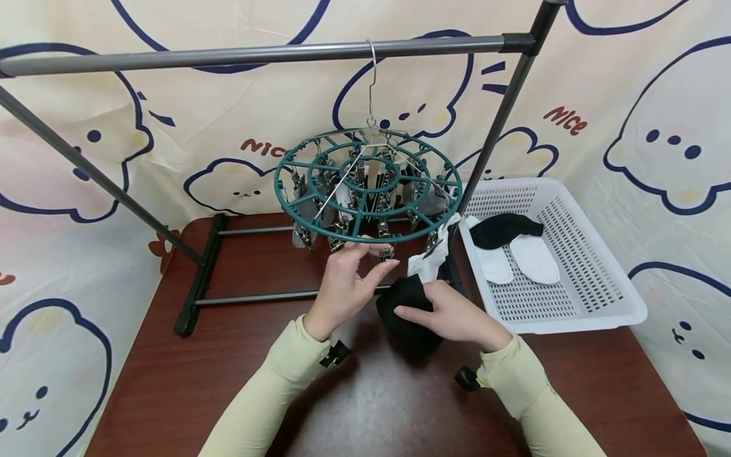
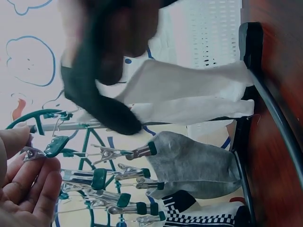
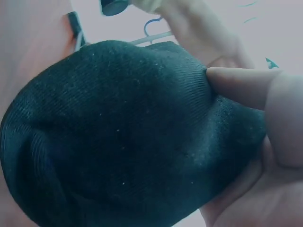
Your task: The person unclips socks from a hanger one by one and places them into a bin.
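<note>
My left hand [image 1: 345, 289] pinches a metal clip [image 2: 56, 145] with green tips at the near rim of a round green drying hanger [image 1: 371, 239]. Just to its right, my right hand [image 1: 457, 311] grips a black sock [image 1: 408, 327], thumb on top of the fabric. Bunched and rounded, that sock [image 3: 109, 137] fills much of the right wrist view. From the hanger hang several clipped socks, among them a white sock [image 1: 432, 257], a grey sock [image 2: 191, 165] and a checkered sock [image 2: 203, 220].
A grey rack bar [image 1: 228, 58] carries the hanger by its hook [image 1: 372, 76]. Right of the rack stands a white perforated basket [image 1: 577, 324] holding a black sock [image 1: 505, 230] and white socks [image 1: 535, 259]. The rack's lower bar [image 1: 257, 296] crosses above the brown table [image 1: 228, 355].
</note>
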Demonstrator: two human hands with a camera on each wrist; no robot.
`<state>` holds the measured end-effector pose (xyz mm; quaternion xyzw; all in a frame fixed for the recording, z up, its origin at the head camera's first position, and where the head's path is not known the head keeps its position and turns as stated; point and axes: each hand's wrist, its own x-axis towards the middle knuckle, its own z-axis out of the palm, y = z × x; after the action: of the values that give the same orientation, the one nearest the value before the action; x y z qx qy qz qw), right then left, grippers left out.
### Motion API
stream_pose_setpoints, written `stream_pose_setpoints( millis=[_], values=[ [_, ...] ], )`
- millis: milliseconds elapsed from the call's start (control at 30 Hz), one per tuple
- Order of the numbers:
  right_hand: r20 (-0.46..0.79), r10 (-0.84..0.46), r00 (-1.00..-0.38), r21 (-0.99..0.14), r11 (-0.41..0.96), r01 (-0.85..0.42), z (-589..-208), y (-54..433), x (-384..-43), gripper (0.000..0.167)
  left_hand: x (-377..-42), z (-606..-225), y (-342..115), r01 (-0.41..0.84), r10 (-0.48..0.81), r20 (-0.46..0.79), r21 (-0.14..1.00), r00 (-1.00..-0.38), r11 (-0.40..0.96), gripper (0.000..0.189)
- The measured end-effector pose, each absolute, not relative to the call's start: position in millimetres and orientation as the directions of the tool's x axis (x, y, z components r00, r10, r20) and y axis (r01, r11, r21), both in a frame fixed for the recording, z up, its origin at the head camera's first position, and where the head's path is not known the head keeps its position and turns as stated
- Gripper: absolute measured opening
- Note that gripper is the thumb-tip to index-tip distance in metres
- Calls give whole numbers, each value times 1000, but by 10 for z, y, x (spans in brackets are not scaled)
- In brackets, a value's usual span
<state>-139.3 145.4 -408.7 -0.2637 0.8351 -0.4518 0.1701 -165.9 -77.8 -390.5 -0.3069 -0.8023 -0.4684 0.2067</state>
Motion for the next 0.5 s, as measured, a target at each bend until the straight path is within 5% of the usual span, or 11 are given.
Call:
stream_pose_setpoints(
  millis=[500],
  values=[
    [74,-475,-877,-880,382,-282,-3537,1909,-1340,19,-1658,-3886,-784,689,275,635,623,-722,370,28]
  ],
)
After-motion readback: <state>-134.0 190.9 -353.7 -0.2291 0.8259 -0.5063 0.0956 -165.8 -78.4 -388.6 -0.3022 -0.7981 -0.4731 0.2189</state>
